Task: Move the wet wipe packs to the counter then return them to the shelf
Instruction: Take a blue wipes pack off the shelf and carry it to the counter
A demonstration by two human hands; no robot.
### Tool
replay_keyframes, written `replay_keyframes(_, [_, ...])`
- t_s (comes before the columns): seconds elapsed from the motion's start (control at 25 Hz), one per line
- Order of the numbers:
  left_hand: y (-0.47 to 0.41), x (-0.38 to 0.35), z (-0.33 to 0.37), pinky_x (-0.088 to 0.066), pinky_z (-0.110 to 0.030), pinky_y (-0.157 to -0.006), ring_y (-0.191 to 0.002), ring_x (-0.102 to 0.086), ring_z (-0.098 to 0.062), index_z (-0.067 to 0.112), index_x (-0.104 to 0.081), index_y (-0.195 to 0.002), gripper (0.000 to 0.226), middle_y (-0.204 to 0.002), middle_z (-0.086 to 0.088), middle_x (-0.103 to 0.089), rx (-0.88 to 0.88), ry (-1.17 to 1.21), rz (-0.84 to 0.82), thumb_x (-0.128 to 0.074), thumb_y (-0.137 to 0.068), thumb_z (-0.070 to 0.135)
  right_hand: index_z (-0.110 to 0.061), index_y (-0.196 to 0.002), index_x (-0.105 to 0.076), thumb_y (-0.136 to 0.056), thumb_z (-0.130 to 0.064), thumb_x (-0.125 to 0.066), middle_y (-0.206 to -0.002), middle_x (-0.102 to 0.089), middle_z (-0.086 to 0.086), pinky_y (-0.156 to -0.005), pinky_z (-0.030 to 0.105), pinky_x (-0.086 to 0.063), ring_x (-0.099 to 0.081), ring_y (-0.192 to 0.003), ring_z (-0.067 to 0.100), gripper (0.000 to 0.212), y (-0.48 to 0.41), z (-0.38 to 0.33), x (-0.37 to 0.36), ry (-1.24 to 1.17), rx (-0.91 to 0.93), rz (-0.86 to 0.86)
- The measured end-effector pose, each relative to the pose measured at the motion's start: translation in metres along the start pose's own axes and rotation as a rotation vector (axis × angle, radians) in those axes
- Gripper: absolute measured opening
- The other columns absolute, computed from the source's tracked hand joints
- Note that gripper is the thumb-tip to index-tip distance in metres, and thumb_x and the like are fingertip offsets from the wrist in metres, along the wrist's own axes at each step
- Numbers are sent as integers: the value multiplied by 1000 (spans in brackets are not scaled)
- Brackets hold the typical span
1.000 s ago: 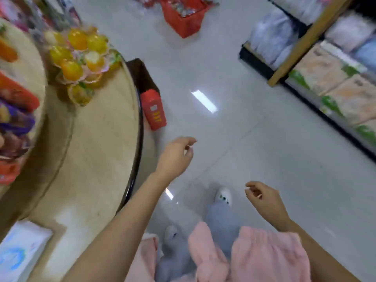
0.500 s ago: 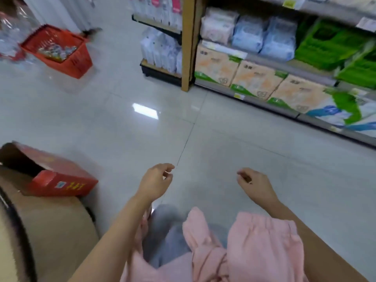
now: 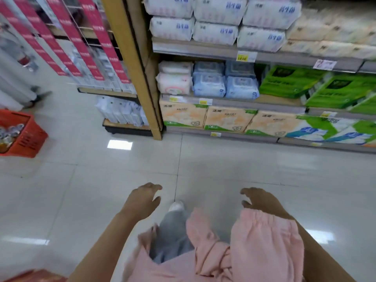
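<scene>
Blue soft-plastic wet wipe packs (image 3: 224, 86) sit stacked on the grey metal shelf (image 3: 264, 101), upper centre. Lower centre, left hand (image 3: 142, 200) and right hand (image 3: 261, 200) hang over pale glossy floor tiles (image 3: 81, 190), fingers loosely spread, empty.

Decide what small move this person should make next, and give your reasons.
Probably step forward toward the blue wet wipe packs on the middle shelf. Both the left hand and right hand are open and hold nothing, and a stretch of tiled floor lies between the person and the shelving, so the packs look out of reach.
</scene>
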State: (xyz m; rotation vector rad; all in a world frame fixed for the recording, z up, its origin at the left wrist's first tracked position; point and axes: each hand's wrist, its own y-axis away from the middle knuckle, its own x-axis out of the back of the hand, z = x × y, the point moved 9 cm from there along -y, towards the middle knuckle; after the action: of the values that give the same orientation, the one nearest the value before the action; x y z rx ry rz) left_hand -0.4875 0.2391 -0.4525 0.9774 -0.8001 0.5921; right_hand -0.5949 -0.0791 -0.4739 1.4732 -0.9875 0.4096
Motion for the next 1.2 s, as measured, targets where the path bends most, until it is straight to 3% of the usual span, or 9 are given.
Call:
replay_keyframes(0.2, [-131, 137, 79, -41, -32, -94, -122, -49, -25, 16, -45, -137, 42, -137, -7, -49, -238, -94, 115, -47, -96, 26, -19, -137, -41, -95, -32, -47, -133, -52, 9, -99, 29, -41, -51, -123, 21, 45, -35, 43, 28, -50, -181, -171])
replay_keyframes(0.32, [-190, 184, 132, -43, -31, -88, -116, -53, -28, 15, -48, -135, 41, -131, -8, -53, -317, -79, 169, -50, -94, 23, -18, -132, -46, -87, -43, -37, -133, -54, 7, -100, 30, -41, -53, -120, 20, 53, -63, 66, 47, -72, -143, -183])
replay_keyframes(0.4, [-217, 206, 162, -44, -32, -91, -117, -53, -27, 18, -48, -134, 41, -133, -6, -52, -335, -38, 200, -51, -94, 25, -17, -130, -50, -90, -43, -40, -132, -55, 7, -97, 30, -42, -54, -114, 20, 48, -85, 78, 75, 30, -65, -135])
replay_keyframes(0.52, [-247, 241, 206, -46, -32, -90, -116, -55, -22, 22, -49, -134, 41, -134, -3, -53, -378, 34, 271, -53, -93, 26, -18, -130, -50, -83, -69, -27, -125, -59, 7, -89, 29, -47, -59, -107, 21, 73, -114, 87, 163, -64, -41, 83])
replay_keyframes(0.64, [-258, 290, 244, -47, -31, -87, -112, -57, -18, 23, -50, -133, 41, -127, 0, -57, -441, 123, 397, -55, -93, 25, -22, -136, -45, -92, -41, -42, -130, -57, 3, -85, 31, -46, -58, -111, 22, 48, -122, 74, 290, -76, 22, 350])
replay_keyframes(0.72, [-257, 335, 268, -47, -28, -88, -110, -56, -13, 23, -50, -133, 41, -122, 3, -58, -506, 191, 493, -57, -93, 26, -23, -137, -45, -94, -30, -48, -134, -54, 1, -83, 31, -45, -57, -113, 23, 44, -119, 59, 376, -93, 122, 537])
replay_keyframes(0.84, [-252, 404, 297, -45, -23, -90, -106, -53, -2, 26, -51, -131, 41, -116, 14, -55, -590, 254, 620, -58, -91, 26, -24, -135, -47, -92, -30, -54, -132, -54, -4, -75, 30, -46, -60, -108, 23, 44, -98, 38, 483, -172, 276, 805])
replay_keyframes(1.04, [-251, 521, 318, -43, -16, -91, -100, -56, 2, 30, -54, -125, 43, -111, 17, -61, -694, 429, 819, -63, -83, 31, -26, -133, -49, -88, -32, -60, -115, -54, -13, -84, 27, -48, -55, -101, 7, 47, -70, 10, 603, -367, 412, 1043])
replay_keyframes(1.2, [-265, 592, 326, -49, -27, -89, -99, -56, 4, 36, -53, -121, 45, -111, 24, -57, -744, 505, 910, -70, -82, 20, -23, -127, -53, -85, -27, -65, -110, -59, -9, -84, 26, -47, -55, -98, 10, 44, -73, -3, 676, -526, 439, 1176])
